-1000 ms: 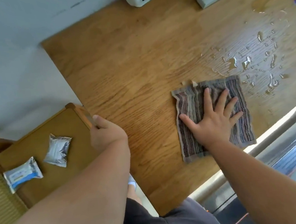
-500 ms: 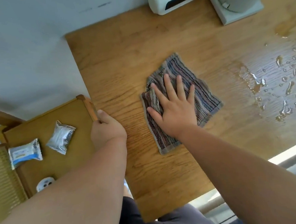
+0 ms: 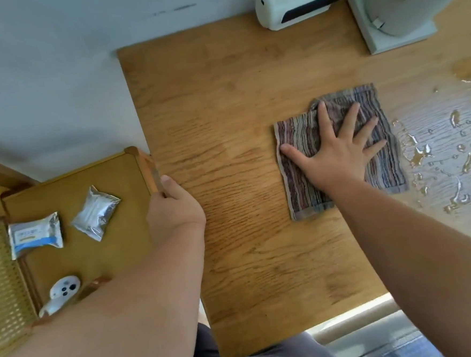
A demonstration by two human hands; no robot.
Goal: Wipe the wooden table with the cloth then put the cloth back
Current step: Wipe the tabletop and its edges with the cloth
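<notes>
1. Left forearm [image 3: 126,311] and right forearm [image 3: 400,236]: both bare from wrist to the near edge of view.
2. Left grip [image 3: 175,210] and right grip [image 3: 336,157]: bare hands; the left thumb shows a short, trimmed nail.
3. Dark grey garment [image 3: 269,354]: soft, loosely folded fabric at the near edge, between the two forearms.

Only one view is given, worn on the head; the wooden table [image 3: 223,95] is looked at steeply downward, from near above.
</notes>
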